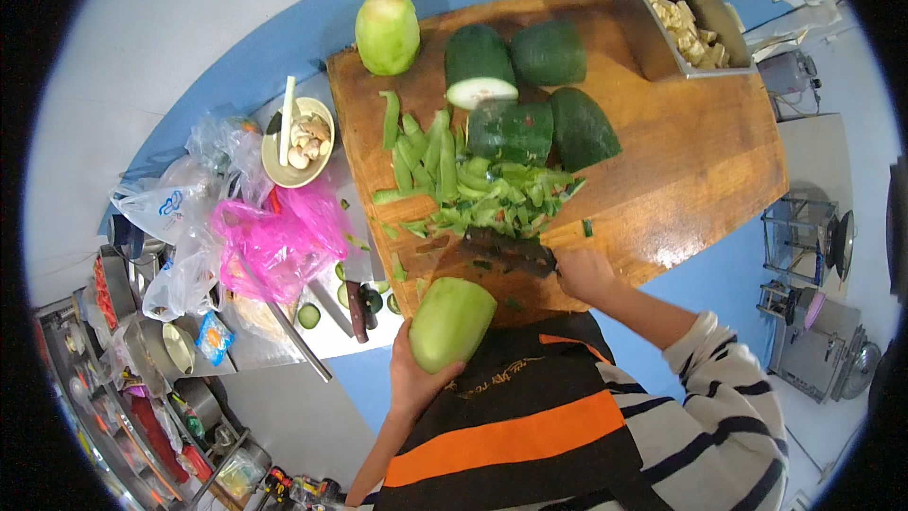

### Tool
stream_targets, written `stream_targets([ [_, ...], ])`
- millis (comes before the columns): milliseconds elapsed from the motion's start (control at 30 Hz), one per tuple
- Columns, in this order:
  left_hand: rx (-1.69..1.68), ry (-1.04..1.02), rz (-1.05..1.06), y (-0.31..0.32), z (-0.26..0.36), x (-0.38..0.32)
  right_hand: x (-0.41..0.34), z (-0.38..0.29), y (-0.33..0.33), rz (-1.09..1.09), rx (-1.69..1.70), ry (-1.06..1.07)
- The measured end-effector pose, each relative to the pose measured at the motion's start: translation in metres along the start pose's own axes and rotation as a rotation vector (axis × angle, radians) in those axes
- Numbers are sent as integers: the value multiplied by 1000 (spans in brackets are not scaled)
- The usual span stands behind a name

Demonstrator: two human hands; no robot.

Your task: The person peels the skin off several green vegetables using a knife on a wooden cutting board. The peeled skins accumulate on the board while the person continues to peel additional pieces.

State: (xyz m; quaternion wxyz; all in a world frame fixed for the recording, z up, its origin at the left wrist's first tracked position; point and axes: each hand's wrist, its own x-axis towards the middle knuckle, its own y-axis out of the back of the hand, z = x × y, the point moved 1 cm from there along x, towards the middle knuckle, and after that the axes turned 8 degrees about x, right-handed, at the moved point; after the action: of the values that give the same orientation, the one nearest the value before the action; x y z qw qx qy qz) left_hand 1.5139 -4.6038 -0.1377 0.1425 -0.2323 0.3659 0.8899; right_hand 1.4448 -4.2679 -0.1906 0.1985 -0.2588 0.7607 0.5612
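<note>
My left hand (pixel 418 376) holds a peeled pale green winter melon piece (pixel 452 325) over the near edge of the wooden cutting board (pixel 681 184). In my right hand (pixel 583 275) is the handle of a dark-bladed knife or cleaver (pixel 507 252), somewhat blurred. Its blade lies low over the board, against a pile of green peelings (pixel 496 191). Beyond the peelings sit unpeeled dark green melon pieces (pixel 479 60), one showing a white cut face. Another peeled melon piece (pixel 387 33) stands upright at the board's far left corner.
A metal container (pixel 699 21) of pale chunks stands at the board's far right. Left of the board are a bowl (pixel 298 142) with garlic-like pieces, a pink plastic bag (pixel 277 248), clear bags and a brown-handled knife (pixel 357 312). Shelves with containers line the lower left.
</note>
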Motion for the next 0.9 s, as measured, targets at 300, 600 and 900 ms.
stream_targets([
  [300,-1090,59,-361,-11,-80,40,-28,26,-69,122,-42,-155],
  [600,-1459,-91,-228,13,-25,77,-36,-11,-4,204,441,109],
  [900,-383,301,49,194,67,287,-28,23,0,162,489,-26],
])
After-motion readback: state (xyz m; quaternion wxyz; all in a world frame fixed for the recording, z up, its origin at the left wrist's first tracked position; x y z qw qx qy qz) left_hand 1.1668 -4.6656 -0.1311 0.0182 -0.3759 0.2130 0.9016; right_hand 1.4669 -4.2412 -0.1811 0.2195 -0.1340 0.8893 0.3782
